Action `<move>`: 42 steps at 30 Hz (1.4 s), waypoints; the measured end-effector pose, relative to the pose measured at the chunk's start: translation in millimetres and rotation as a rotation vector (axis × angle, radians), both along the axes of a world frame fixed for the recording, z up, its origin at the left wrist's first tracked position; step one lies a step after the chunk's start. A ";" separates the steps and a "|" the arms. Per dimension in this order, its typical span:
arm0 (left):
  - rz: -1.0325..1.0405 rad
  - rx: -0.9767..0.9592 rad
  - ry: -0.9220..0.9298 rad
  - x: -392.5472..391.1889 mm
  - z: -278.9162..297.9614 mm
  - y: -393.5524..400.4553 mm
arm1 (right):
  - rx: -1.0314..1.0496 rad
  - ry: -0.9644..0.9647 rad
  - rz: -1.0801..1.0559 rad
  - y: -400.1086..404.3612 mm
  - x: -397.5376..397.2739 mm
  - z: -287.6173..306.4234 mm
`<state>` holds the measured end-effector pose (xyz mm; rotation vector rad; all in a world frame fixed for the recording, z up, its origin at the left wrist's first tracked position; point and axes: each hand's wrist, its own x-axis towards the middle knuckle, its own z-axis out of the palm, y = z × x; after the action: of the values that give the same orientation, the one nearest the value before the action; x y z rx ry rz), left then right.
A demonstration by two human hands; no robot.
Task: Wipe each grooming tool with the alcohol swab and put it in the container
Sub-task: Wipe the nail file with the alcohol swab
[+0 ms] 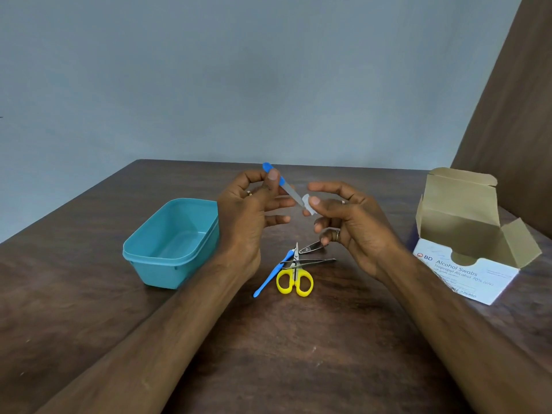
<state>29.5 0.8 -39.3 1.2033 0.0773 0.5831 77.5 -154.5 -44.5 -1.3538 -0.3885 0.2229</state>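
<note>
My left hand (248, 213) holds a nail file (286, 188) by its blue handle, the metal blade slanting down to the right. Pinched in my right hand (349, 225) is a small white alcohol swab (307, 204), folded around the blade's tip. Both hands hover above the table. Below them lie yellow-handled scissors (295, 280), a blue-handled tool (270, 277), tweezers (310, 262) and a nail clipper (312, 247), partly under my right fingers. An empty teal container (167, 255) stands left of my left hand.
An open white box of alcohol swabs (466, 264) sits at the right on the dark wooden table (283, 354). A grey wall rises behind the table's far edge; a brown panel stands at the far right.
</note>
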 end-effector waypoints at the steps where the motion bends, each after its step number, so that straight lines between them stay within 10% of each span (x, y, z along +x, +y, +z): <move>1: 0.004 0.012 0.008 -0.5 0.3 -0.4 | 0.015 0.000 -0.004 0.1 0.1 -0.2; 42: -0.110 0.348 0.008 -0.4 -8.5 -11.1 | -0.002 -0.046 -0.103 1.4 4.8 -3.1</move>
<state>29.2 -10.3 -47.8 1.5371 -0.0868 0.5071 82.3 -153.1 -47.6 -1.3791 -0.3558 0.1072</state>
